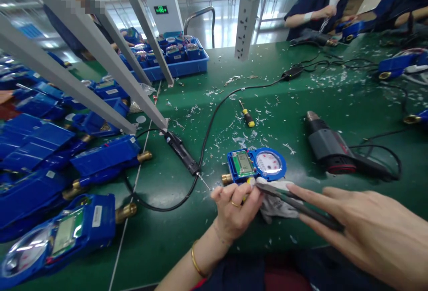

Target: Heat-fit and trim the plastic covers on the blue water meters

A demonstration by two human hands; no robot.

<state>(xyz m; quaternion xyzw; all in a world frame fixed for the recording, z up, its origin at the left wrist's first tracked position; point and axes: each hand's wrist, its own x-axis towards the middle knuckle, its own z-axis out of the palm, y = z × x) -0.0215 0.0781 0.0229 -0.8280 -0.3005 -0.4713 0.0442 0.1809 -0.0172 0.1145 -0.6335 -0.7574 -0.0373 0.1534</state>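
A blue water meter with a small green circuit board, a display and a round dial lies on the bench in front of me. At its near edge my left hand is closed, its fingertips pinched on something small that they mostly hide; a bit of yellow shows there. My right hand grips dark-handled pliers, whose jaws reach the left fingertips. Beneath the pliers, beside the meter, is a crumpled white cloth or glove.
An electric screwdriver with a black cable lies left, a yellow-black screwdriver beyond the meter, a heat gun right. Several blue meters crowd the left side. Grey posts rise there. A blue crate stands behind; co-workers sit across.
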